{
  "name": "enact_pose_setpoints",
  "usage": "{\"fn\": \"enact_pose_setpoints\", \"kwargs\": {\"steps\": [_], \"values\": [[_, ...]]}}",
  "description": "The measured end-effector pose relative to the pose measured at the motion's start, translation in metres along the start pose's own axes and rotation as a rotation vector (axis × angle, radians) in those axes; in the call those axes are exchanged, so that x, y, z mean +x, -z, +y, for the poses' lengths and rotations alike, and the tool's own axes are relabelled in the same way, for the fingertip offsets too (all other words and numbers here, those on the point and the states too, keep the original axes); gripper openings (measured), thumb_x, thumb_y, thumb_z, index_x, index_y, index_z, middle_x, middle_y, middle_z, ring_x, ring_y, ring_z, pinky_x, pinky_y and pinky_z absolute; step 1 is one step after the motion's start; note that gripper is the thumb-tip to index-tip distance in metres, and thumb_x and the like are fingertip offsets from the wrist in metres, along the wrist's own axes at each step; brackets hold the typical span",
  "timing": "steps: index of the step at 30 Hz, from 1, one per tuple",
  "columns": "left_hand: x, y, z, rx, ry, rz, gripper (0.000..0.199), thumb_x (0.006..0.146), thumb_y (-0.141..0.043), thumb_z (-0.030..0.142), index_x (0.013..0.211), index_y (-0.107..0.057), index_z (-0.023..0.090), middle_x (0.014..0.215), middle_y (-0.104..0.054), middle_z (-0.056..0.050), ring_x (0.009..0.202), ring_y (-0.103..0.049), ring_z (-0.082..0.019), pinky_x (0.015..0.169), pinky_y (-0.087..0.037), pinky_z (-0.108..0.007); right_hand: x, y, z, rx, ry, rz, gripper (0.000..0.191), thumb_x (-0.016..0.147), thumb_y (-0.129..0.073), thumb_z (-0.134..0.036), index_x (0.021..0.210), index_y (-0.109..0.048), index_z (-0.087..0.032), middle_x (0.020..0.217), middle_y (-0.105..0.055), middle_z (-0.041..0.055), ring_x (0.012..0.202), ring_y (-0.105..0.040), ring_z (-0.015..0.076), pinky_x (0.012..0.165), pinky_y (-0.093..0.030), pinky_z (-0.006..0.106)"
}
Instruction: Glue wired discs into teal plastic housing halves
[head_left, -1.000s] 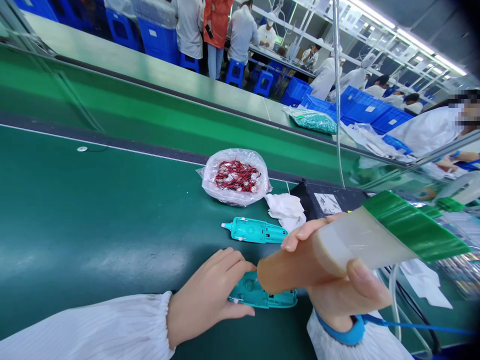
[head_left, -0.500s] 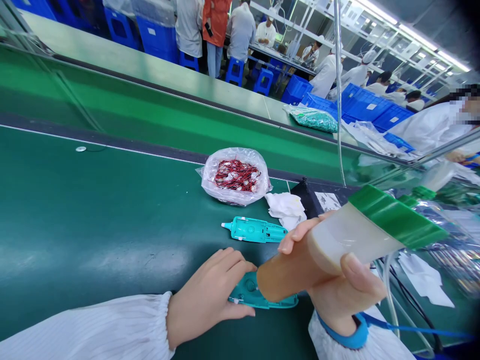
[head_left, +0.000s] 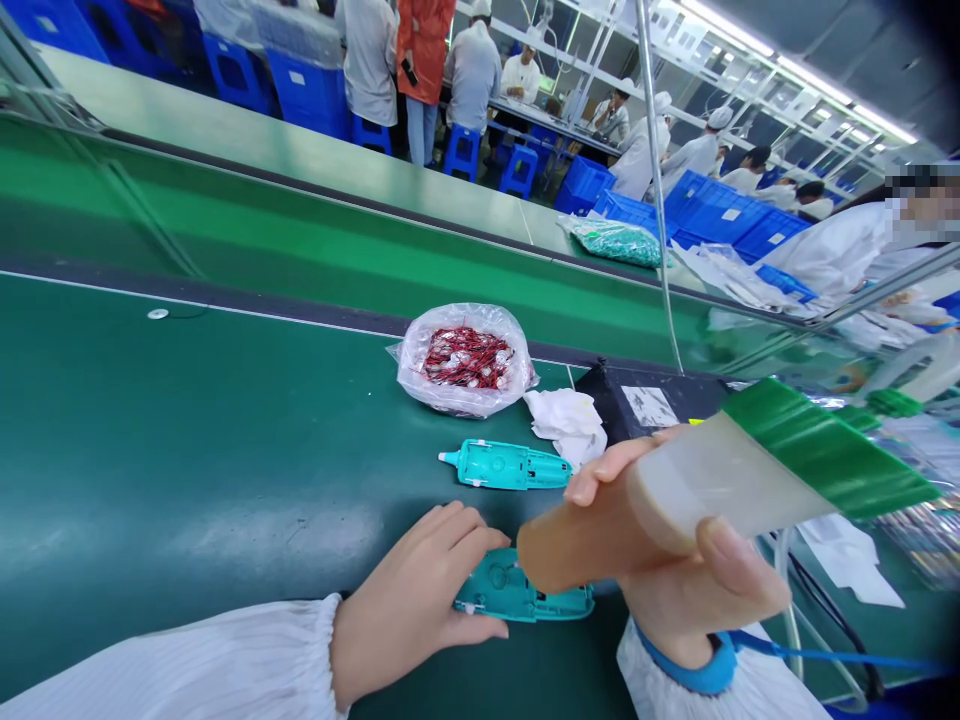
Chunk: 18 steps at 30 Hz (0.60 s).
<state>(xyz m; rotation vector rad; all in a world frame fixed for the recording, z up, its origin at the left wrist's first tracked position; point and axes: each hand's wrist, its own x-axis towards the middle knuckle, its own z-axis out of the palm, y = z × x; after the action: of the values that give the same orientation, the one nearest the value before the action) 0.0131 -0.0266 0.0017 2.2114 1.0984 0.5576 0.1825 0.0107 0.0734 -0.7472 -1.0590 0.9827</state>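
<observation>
With fingers on one side and thumb on the other, my left hand [head_left: 420, 585] grips the left end of a teal plastic shell half [head_left: 495, 590] lying on the green mat. In my right hand [head_left: 712, 580] is a translucent bottle [head_left: 675, 500] with a green cap end at the upper right and amber-brown liquid in its lower left part. The bottle is tilted, its brown end over the shell and hiding part of it. Whether they touch cannot be told. Beyond my hands lies a second teal shell half [head_left: 514, 466] with a pale pointed tip.
A clear plastic bag [head_left: 412, 385] holds many red and black wires with small round discs. Crumpled white tissue [head_left: 566, 420] lies beside a black box [head_left: 626, 395]. A small white disc [head_left: 157, 314] is at far left. Tubes and cables run at right; co-workers are behind.
My right hand and the bottle have shifted slightly to the right. My left hand keeps its grip on the shell half. The whole view has moved a little.
</observation>
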Motion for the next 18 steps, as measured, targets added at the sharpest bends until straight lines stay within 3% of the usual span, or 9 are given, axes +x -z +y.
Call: {"fn": "enact_pose_setpoints", "kwargs": {"steps": [4, 7, 12, 15, 18], "values": [[-0.001, 0.001, 0.001, -0.025, 0.003, -0.011, 0.049, 0.067, -0.083, 0.029, 0.107, -0.058, 0.018, 0.097, -0.063, -0.004, 0.090, -0.059, -0.024, 0.078, -0.051, -0.037, 0.012, 0.013, -0.004, 0.033, -0.071, 0.143, 0.029, 0.062, -0.063, -0.044, 0.080, -0.062, -0.022, 0.060, -0.064, 0.0003, 0.045, -0.060, 0.0198, 0.040, -0.048, 0.030], [-0.002, 0.001, 0.001, -0.007, 0.006, 0.014, 0.048, 0.071, -0.079, 0.021, 0.112, -0.055, 0.021, 0.103, -0.063, -0.003, 0.094, -0.060, -0.022, 0.079, -0.052, -0.033, 0.025, 0.027, -0.007, 0.035, -0.135, 0.337, 0.031, 0.065, -0.054, -0.048, 0.077, -0.060, -0.020, 0.062, -0.059, -0.0005, 0.050, -0.059, 0.0168, 0.043, -0.049, 0.028], [0.007, 0.003, -0.001, 0.346, -0.117, 0.187, 0.054, 0.067, -0.082, 0.023, 0.114, -0.055, 0.017, 0.111, -0.060, -0.011, 0.096, -0.059, -0.030, 0.074, -0.052, -0.042, 0.050, 0.049, -0.013, 0.166, -0.196, 0.689, 0.033, 0.074, -0.039, -0.047, 0.075, -0.055, -0.018, 0.065, -0.053, 0.0014, 0.055, -0.056, 0.0152, 0.048, -0.052, 0.028], [0.021, 0.007, -0.002, 0.490, -0.118, 0.203, 0.049, 0.065, -0.083, 0.024, 0.107, -0.059, 0.015, 0.101, -0.062, -0.011, 0.088, -0.059, -0.030, 0.069, -0.050, -0.041, 0.059, 0.063, -0.014, 0.235, -0.225, 0.752, 0.034, 0.077, -0.035, -0.046, 0.075, -0.054, -0.018, 0.064, -0.052, 0.0020, 0.056, -0.055, 0.0160, 0.047, -0.052, 0.030], [0.031, 0.014, -0.003, 0.518, -0.052, 0.230, 0.056, 0.064, -0.084, 0.028, 0.111, -0.057, 0.014, 0.099, -0.061, -0.010, 0.089, -0.058, -0.029, 0.074, -0.047, -0.043, 0.059, 0.081, -0.012, 0.265, -0.207, 0.749, 0.036, 0.079, -0.034, -0.047, 0.076, -0.055, -0.017, 0.065, -0.052, 0.0031, 0.057, -0.055, 0.0177, 0.046, -0.052, 0.033]]}}
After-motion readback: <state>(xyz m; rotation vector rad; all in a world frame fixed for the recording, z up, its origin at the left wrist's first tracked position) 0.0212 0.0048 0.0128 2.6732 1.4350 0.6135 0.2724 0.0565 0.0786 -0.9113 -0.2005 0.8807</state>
